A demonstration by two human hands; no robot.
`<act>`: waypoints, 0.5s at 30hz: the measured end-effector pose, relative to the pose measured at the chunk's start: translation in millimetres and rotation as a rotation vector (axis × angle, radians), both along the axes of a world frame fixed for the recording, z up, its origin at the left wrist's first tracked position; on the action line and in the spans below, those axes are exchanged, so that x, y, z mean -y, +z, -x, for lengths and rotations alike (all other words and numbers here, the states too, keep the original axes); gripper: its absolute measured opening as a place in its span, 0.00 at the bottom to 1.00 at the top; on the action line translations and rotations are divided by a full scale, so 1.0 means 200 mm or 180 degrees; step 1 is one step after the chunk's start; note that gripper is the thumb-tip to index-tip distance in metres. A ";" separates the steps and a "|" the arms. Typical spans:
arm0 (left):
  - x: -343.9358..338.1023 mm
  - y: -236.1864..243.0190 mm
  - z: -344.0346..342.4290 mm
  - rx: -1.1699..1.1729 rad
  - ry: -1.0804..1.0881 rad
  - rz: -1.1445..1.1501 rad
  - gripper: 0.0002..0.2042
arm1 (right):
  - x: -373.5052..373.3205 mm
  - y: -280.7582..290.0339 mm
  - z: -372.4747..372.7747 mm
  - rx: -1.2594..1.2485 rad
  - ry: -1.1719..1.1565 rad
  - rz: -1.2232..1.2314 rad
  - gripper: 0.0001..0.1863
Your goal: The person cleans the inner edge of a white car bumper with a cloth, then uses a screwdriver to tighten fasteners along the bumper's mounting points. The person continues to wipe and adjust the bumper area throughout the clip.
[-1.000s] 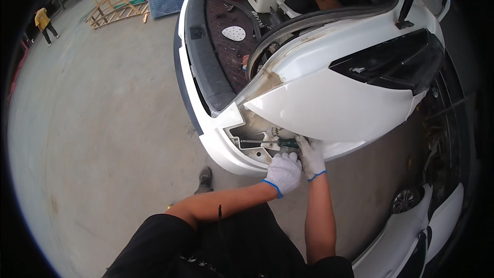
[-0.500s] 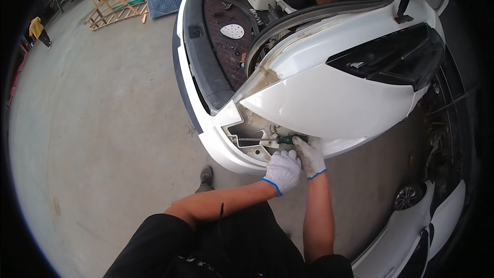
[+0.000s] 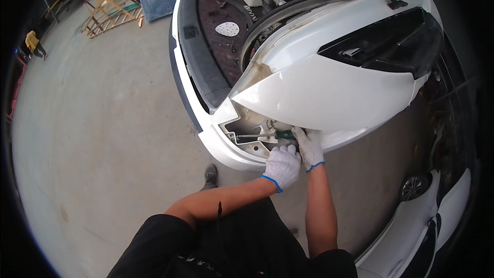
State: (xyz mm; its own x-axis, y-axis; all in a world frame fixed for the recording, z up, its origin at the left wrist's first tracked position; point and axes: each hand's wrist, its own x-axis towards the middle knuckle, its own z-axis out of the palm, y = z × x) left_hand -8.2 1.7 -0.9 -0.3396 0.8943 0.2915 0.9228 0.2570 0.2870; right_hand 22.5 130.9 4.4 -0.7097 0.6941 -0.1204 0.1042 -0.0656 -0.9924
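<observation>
Screwdriver: a green-handled screwdriver with a thin metal shaft (image 3: 284, 134) lies crosswise in the open recess at the car's near corner, its shaft pointing left.
Right hand: the right hand in a white knit glove with a blue cuff (image 3: 310, 149) has its fingers closed on the handle's right end.
Left hand: the left hand in a matching white glove (image 3: 284, 164) is curled at the recess's near edge, just left of the right hand; whether it grips anything I cannot tell.
Bumper: the glossy white curved bumper (image 3: 226, 153) borders the recess on the left and near side.
Side panel: a smooth white body panel (image 3: 319, 92) spreads far and right of the recess.
Trunk: a white perforated oval disc (image 3: 227, 29) lies on the dark red mat (image 3: 218, 54), farther off.
Far left: a person in a yellow top (image 3: 32, 41).
</observation>
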 end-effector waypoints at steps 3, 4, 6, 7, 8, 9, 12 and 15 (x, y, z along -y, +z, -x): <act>0.00 -0.03 0.00 -0.0053 0.0072 -0.0115 0.09 | 0.02 0.02 -0.03 -0.0155 0.0164 0.0493 0.19; 0.00 -0.03 0.00 -0.0068 0.0057 -0.0117 0.09 | -0.01 -0.02 -0.05 -0.0193 0.0238 0.0643 0.21; 0.00 -0.03 -0.01 -0.0105 0.0048 -0.0115 0.09 | -0.02 -0.05 -0.06 -0.0114 0.0171 0.0713 0.23; 0.00 -0.03 0.00 -0.0093 0.0063 -0.0096 0.09 | 0.00 -0.04 -0.03 0.0002 0.0029 0.0633 0.24; 0.00 -0.03 -0.01 -0.0081 0.0078 -0.0077 0.09 | 0.00 -0.03 -0.01 0.0119 -0.0113 0.0553 0.24; 0.00 -0.02 -0.01 -0.0065 0.0083 -0.0062 0.09 | -0.01 -0.02 -0.01 0.0212 -0.0048 0.0431 0.25; -0.01 -0.02 -0.01 -0.0095 0.0078 -0.0085 0.08 | -0.03 -0.01 -0.04 0.0229 0.0202 0.0370 0.25; 0.00 -0.02 0.00 -0.0050 0.0041 -0.0097 0.08 | -0.02 0.00 -0.06 -0.0167 0.0370 0.0680 0.21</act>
